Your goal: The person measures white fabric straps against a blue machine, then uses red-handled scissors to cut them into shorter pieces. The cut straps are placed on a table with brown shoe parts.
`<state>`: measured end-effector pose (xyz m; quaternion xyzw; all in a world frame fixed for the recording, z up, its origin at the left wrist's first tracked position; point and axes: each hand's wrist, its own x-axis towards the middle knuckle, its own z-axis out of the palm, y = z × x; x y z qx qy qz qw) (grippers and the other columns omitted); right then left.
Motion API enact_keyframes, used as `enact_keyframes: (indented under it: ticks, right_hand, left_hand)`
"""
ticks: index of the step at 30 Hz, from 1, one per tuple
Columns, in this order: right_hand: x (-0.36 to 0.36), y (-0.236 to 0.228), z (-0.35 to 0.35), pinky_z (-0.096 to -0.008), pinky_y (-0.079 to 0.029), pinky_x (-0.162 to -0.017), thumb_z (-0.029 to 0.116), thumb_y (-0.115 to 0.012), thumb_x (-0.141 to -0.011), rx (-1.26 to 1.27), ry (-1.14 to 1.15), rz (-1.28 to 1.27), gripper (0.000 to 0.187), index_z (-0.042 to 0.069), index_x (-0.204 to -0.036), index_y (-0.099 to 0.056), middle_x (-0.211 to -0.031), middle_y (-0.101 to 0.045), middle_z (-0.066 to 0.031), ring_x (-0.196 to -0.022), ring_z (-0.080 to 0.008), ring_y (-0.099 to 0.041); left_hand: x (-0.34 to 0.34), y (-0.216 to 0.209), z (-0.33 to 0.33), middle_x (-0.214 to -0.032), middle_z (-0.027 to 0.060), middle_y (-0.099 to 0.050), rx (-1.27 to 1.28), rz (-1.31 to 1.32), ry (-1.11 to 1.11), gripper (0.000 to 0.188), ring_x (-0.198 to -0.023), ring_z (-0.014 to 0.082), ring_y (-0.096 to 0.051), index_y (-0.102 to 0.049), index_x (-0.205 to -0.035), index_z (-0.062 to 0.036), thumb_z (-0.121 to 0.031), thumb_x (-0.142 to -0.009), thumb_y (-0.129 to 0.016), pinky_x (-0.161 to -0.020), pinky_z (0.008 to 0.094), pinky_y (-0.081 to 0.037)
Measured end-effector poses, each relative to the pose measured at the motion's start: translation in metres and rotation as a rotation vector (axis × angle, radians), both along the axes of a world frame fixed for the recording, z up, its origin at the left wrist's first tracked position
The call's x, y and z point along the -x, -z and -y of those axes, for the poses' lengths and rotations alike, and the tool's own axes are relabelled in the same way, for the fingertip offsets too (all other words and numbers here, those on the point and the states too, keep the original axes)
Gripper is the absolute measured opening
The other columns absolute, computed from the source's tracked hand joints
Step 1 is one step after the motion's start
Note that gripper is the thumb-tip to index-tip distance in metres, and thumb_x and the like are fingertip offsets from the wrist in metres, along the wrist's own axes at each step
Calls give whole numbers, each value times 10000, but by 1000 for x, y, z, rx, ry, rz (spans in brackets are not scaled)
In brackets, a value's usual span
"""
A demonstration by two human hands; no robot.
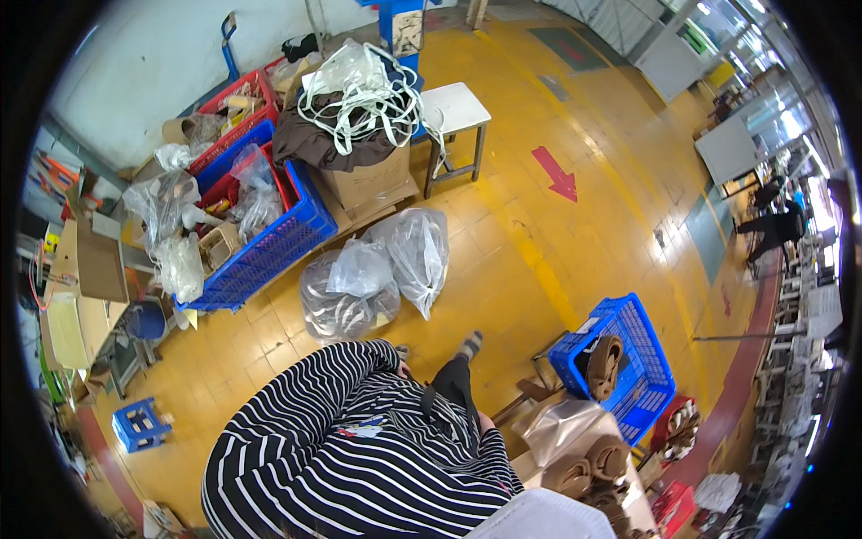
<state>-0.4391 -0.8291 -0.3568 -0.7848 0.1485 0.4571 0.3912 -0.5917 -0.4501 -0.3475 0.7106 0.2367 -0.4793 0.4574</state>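
Note:
Both my arms hang low beside my striped top. My left hand (403,368) only just shows past the striped sleeve, its fingers mostly hidden. Closest to it on the floor are clear plastic bags (420,256), one of them with dark contents. A small part of my right hand (486,422) appears by my dark trouser leg, and its fingers cannot be made out. To its right, brown shoes (567,474) lie beside a shiny, pale sheet (564,427). Beyond them a blue crate (660,409) has a brown shoe (605,366) at its left side.
A large blue crate (269,260) full of plastic bags stands at the left. Behind it, a cardboard box (373,184) carries dark cloth and tangled pale straps (359,108). There is a white-topped stool (456,108), a small blue stool (139,425) and a distant person (777,229).

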Motion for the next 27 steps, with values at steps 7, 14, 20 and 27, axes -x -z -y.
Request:
enact_keyframes:
  ticks: [7, 14, 20, 27]
  right_hand:
    - [-136, 36, -18, -385, -492, -652, 234, -461, -910, 131, -154, -99, 309, 39, -1135, -542, -985, -640, -151, -837, -279, -617]
    - [-345, 53, -66, -401, -502, -597, 227, -439, -914, 188, -384, -153, 303, 34, -1129, -530, -950, -645, -156, -784, -291, -626]
    - [-575, 68, -181, -391, -495, -527, 230, -443, -910, 222, -510, -227, 296, 25, -1106, -525, -912, -654, -157, -721, -286, -633]
    - [-704, 36, -427, -304, -444, -483, 205, -542, -897, 20, -518, 103, 242, 48, -1082, -554, -819, -671, -145, -599, -206, -613]
  left_hand:
    - [-124, 27, -24, -1130, 160, -608, 55, 14, -108, 452, -1067, 306, -563, -584, -1161, -81, -311, -779, -654, -905, 398, -442]
    - [-255, 65, -89, -1109, 127, -626, -272, 61, -131, 406, -1064, 278, -566, -602, -1154, -104, -313, -807, -621, -918, 392, -430]
    - [-322, 73, -155, -1010, 96, -675, -240, 336, -1215, 340, -950, 217, -630, -644, -1060, -102, -238, -750, -680, -868, 316, -479]
    - [-390, -27, -325, -1474, 164, -159, -867, 229, -1302, 478, -1358, 352, -152, -588, -1163, -241, -245, -708, -733, -1076, 487, -256]
